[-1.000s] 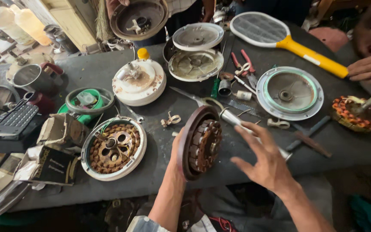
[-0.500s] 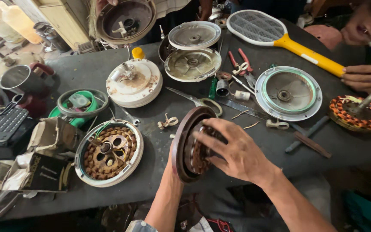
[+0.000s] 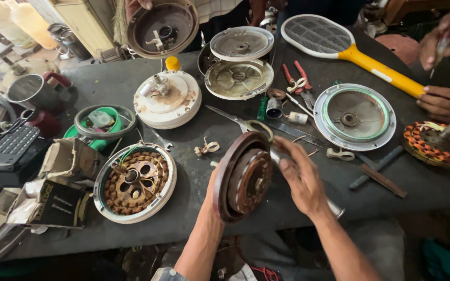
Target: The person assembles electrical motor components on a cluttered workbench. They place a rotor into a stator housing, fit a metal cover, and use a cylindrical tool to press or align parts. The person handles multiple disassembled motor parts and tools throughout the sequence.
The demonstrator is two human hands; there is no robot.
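I hold a round brown fan motor rotor (image 3: 243,177) upright on its edge over the near side of the dark workbench (image 3: 204,208). My left hand (image 3: 213,183) grips it from behind, mostly hidden by the disc. My right hand (image 3: 300,177) rests on its right face, fingers curled at the rim and hub. A metal rod (image 3: 334,209) pokes out beneath my right wrist. Left of the rotor lies a white housing with a copper-wound stator (image 3: 134,182).
Several fan covers lie about: a white motor body (image 3: 167,99), two stacked plates (image 3: 239,62), a green-rimmed cover (image 3: 354,115). Scissors (image 3: 240,122), red pliers (image 3: 298,83), a yellow-handled racket (image 3: 339,44) and a winding (image 3: 436,143) lie near. Other people's hands (image 3: 446,101) work far right.
My right hand came in from the open air at the right and closed onto the rotor's face. The rotor stayed upright in my left hand.
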